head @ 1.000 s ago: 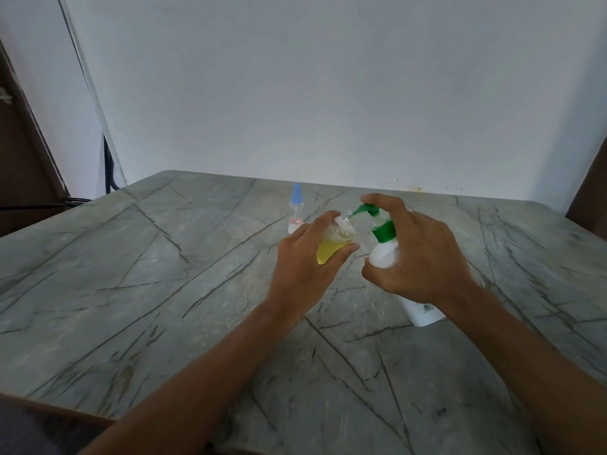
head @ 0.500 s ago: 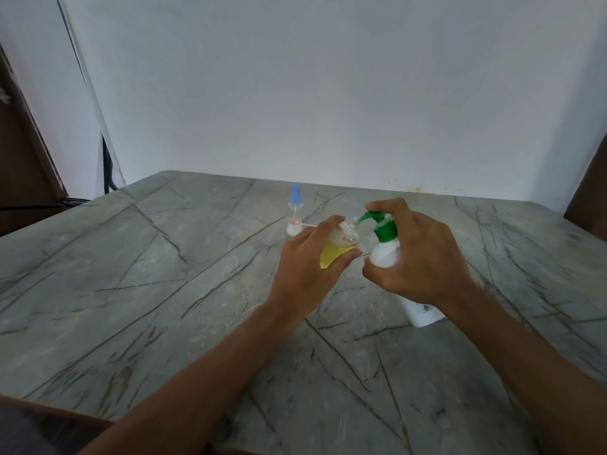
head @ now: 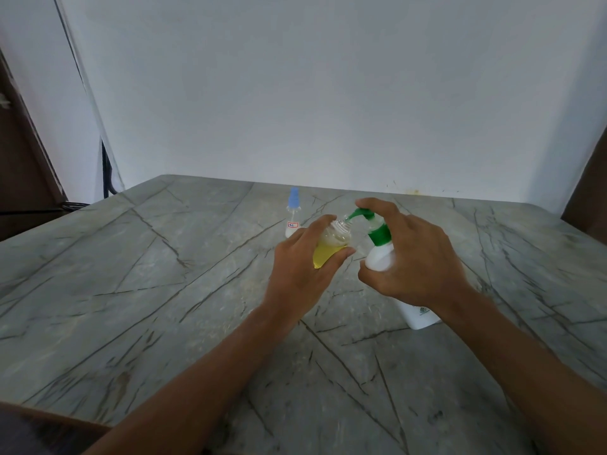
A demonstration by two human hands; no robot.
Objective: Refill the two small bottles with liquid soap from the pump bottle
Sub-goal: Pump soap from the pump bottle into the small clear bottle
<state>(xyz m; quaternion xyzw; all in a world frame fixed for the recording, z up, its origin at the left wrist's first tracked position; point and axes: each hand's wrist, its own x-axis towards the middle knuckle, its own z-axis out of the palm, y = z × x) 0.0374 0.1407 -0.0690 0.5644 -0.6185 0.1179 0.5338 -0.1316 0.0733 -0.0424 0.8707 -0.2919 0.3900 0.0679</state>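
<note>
The left hand (head: 305, 270) grips a tilted small bottle (head: 338, 237), part full of yellow soap (head: 323, 257), its mouth at the green nozzle (head: 356, 214). The right hand (head: 417, 257) clasps the pump bottle (head: 381, 259), forefinger on top. A hard press or a drifting mouth would likely spill soap onto the surface (head: 164, 290). The blue-capped bottle (head: 293, 211) stands just behind.

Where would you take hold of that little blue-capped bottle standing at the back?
Pinch the blue-capped bottle round its clear body, just under the cap, coming from the near left. It stands upright on the table; the cap tapers and would likely slip, and the left hand, holding the yellow-filled bottle, blocks the near right.
</note>
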